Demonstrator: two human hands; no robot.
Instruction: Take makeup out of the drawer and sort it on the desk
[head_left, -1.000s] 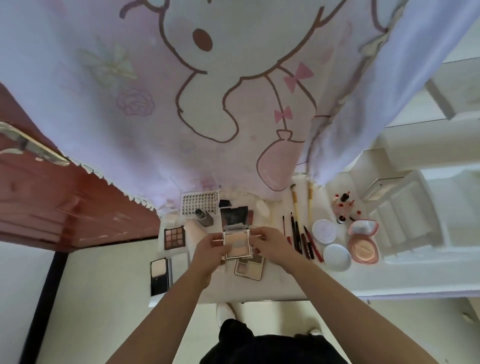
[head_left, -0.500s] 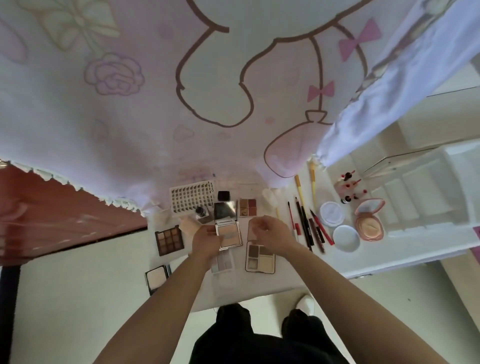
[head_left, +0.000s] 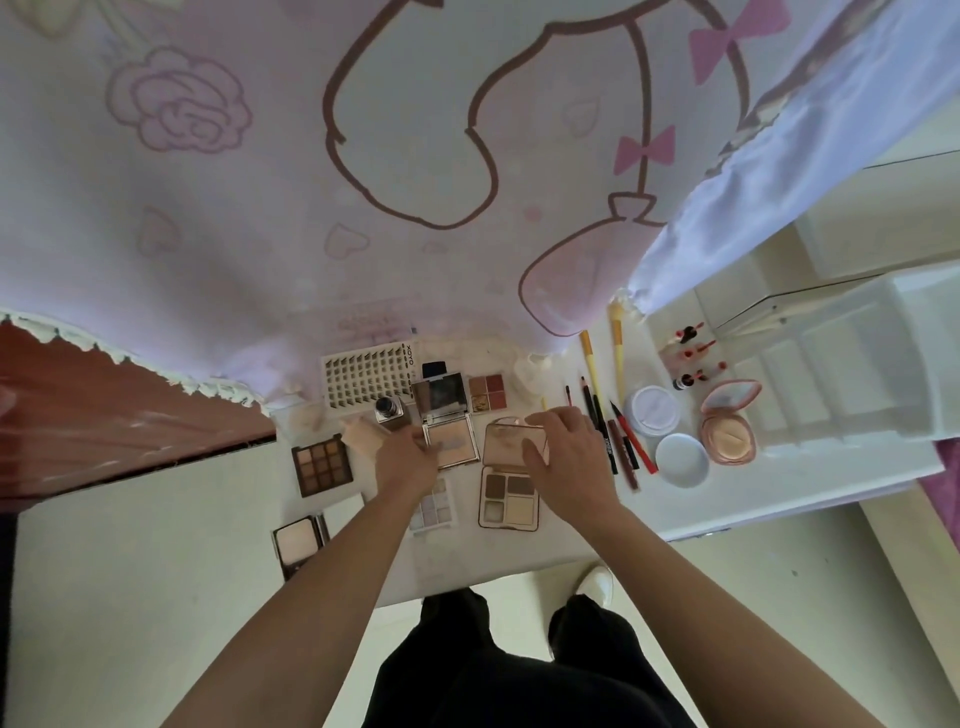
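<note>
**Two open compacts in hand among the laid-out makeup**

The makeup lies spread across the white tabletop, in front of a cartoon-print curtain.

The left hand rests against the near-left edge of an open powder compact, whose mirrored lid stands up behind the pan. Its fingers are blurred, so I cannot tell whether they clamp the case or only touch it.

The right hand has its fingers curled over the far edge of the rose-gold lid of a four-pan palette, with the thumb on the lid's face: a pinch on the lid.

Both cases look like rigid, glossy plastic or metal. They are probably light and flat, and slippery on their smooth faces. The pressed powder is brittle and the mirror breakable, so the safest hold is likely the case's side edges near the hinge, never the pans.

- **Left group:** a nine-pan brown palette, a square compact, a pastel palette, a glass foundation bottle and a card of false lashes.
- **Right group:** slim pencils, yellow-handled brushes, round white jars and a pink cushion compact.

The thin cylinders among these would probably roll easily.
</note>
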